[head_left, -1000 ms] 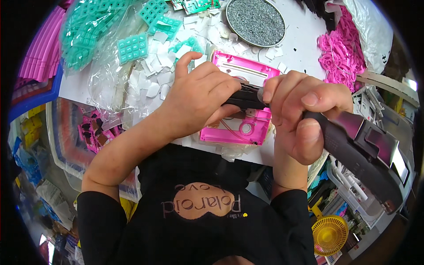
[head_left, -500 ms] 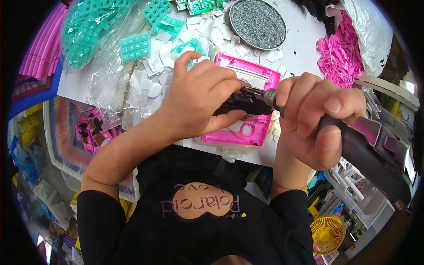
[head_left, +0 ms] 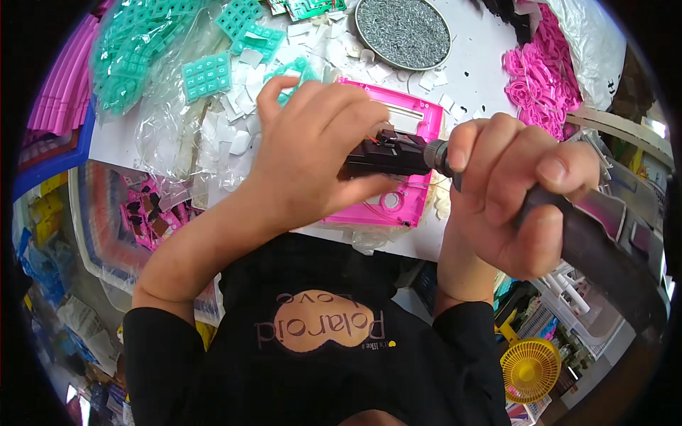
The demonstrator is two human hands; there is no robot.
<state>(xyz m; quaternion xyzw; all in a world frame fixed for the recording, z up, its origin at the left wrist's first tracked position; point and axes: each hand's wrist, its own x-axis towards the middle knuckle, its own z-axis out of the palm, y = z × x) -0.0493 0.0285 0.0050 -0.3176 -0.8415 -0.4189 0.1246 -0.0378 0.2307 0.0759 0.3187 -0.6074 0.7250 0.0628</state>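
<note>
Left hand (head_left: 305, 156) grips black part (head_left: 394, 157), right hand (head_left: 515, 192) apparently driver (head_left: 604, 245), overlapping pink casing (head_left: 413, 202) near metal bits (head_left: 403, 32).

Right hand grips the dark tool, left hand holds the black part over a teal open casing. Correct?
Not quite: the open casing is pink, not teal, as the head view shows. The rest stands: right hand grips the dark tool, left hand holds the black part over it.

Blk short-slv tee (head_left: 284, 380) w/ chest print (head_left: 323, 321)
</note>
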